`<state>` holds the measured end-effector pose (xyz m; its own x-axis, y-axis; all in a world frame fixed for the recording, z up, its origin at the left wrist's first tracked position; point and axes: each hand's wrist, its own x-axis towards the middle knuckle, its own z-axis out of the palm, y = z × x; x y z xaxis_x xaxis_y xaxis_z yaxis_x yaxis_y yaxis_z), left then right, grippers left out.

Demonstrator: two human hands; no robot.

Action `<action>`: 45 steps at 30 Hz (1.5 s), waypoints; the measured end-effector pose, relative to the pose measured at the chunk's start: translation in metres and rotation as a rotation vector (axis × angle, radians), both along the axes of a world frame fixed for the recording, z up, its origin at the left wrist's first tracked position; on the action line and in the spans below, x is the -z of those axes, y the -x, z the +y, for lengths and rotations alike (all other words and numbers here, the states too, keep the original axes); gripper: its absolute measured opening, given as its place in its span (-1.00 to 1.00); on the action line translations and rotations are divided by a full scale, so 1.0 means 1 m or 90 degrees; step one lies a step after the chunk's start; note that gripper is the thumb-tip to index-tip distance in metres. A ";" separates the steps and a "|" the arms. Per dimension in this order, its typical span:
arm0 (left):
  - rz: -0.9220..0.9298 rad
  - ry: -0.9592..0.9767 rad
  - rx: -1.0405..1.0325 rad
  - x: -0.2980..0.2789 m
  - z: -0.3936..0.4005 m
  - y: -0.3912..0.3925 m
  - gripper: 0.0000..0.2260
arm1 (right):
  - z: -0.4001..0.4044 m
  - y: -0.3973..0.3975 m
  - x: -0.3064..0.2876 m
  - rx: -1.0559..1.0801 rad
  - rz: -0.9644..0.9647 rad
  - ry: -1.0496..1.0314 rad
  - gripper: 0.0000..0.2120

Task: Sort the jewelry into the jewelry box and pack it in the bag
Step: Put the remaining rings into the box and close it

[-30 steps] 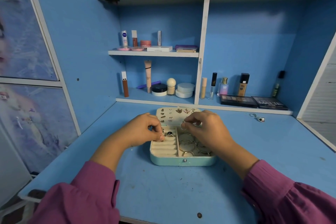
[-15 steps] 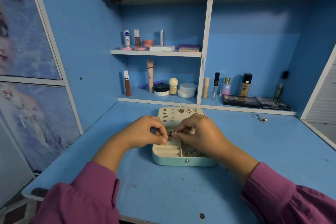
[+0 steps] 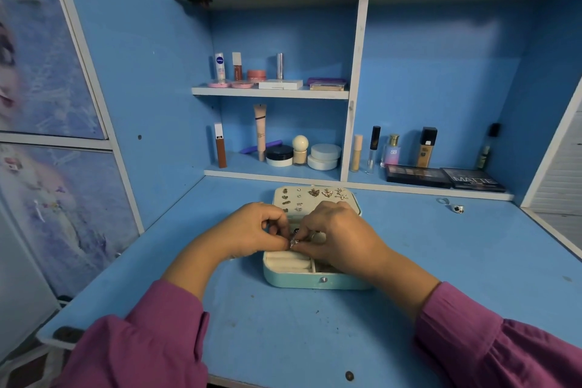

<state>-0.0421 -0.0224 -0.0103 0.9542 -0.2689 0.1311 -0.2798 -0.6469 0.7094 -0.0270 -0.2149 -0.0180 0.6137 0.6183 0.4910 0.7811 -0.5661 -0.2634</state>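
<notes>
Fingertips of left hand [image 3: 252, 231] and right hand [image 3: 338, 236] pinching small glittery silver jewelry piece [image 3: 293, 241] between them, above open mint jewelry box [image 3: 315, 280] with cream padded ring rolls.

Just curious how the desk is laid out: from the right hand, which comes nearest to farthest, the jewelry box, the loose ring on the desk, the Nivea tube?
From the right hand:
1. Jewelry box, directly beneath it.
2. Loose ring, on the desk to the right.
3. Nivea tube, on the upper left shelf.
</notes>
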 end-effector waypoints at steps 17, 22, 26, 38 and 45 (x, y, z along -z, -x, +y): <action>0.016 0.014 0.008 0.002 0.003 -0.002 -0.82 | -0.008 -0.009 -0.001 -0.018 0.042 0.024 -0.88; -0.001 0.094 -0.003 0.003 0.008 -0.005 -0.85 | -0.019 -0.010 -0.007 0.075 0.211 -0.131 -0.91; -0.047 0.143 -0.179 0.007 0.008 -0.018 -0.84 | -0.037 -0.029 -0.006 0.313 0.280 -0.259 -0.84; -0.040 -0.015 -0.310 0.028 -0.009 -0.044 -0.75 | -0.052 -0.052 0.008 0.438 0.406 -0.188 -0.66; -0.028 0.020 -0.298 0.024 -0.036 -0.056 -0.74 | -0.073 -0.063 0.004 0.487 0.396 -0.167 -0.69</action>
